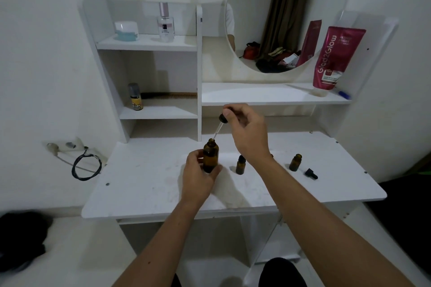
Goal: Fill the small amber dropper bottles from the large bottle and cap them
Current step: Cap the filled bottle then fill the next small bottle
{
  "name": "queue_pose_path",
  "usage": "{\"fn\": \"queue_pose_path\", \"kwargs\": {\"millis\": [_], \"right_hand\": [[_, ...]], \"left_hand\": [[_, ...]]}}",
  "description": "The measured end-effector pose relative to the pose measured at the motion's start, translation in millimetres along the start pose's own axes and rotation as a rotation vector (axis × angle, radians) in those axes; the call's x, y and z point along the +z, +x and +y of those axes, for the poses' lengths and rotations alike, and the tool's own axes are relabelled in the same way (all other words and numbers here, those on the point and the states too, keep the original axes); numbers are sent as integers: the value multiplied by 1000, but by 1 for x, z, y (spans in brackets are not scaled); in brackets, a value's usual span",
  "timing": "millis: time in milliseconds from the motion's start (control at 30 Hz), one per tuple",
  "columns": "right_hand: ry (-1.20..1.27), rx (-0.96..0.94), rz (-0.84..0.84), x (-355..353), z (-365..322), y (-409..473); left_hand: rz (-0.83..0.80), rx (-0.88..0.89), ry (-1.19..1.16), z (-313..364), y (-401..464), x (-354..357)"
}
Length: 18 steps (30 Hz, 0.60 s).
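Note:
My left hand (198,177) grips the large amber bottle (210,155), holding it upright just above the white table (151,184). My right hand (247,133) pinches the black bulb of a glass dropper (220,124); the pipette tip sits at the large bottle's open mouth. A small amber bottle with a black cap (240,164) stands just right of the large one, partly behind my right wrist. Another small amber bottle (295,162) stands open farther right, with a loose black dropper cap (311,173) lying beside it.
White shelves rise behind the table with a round mirror (286,16), a pink tube (333,58), a perfume bottle (166,23), a jar (126,30) and a small yellow-labelled bottle (135,98). A wall socket with a coiled black cable (86,165) is at the left.

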State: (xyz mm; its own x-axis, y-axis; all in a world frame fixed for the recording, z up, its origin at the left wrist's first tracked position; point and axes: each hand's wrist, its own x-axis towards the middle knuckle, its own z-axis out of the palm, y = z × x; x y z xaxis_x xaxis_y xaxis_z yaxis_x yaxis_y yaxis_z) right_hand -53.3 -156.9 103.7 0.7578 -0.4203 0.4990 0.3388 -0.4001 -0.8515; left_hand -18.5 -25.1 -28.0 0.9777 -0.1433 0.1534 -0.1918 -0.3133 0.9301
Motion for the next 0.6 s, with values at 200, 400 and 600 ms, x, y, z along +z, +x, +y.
{"fn": "queue_pose_path", "kwargs": {"millis": [200,400,600], "right_hand": [[-121,73,-153,14,20,2],[-213,148,-183,30,35,-9],[-215,167,-121,37,39,-10]], "left_hand": [[18,9,12,-6,5,1],[30,40,0,-11,8,2],[28,39,18,-11,7,2]]}}
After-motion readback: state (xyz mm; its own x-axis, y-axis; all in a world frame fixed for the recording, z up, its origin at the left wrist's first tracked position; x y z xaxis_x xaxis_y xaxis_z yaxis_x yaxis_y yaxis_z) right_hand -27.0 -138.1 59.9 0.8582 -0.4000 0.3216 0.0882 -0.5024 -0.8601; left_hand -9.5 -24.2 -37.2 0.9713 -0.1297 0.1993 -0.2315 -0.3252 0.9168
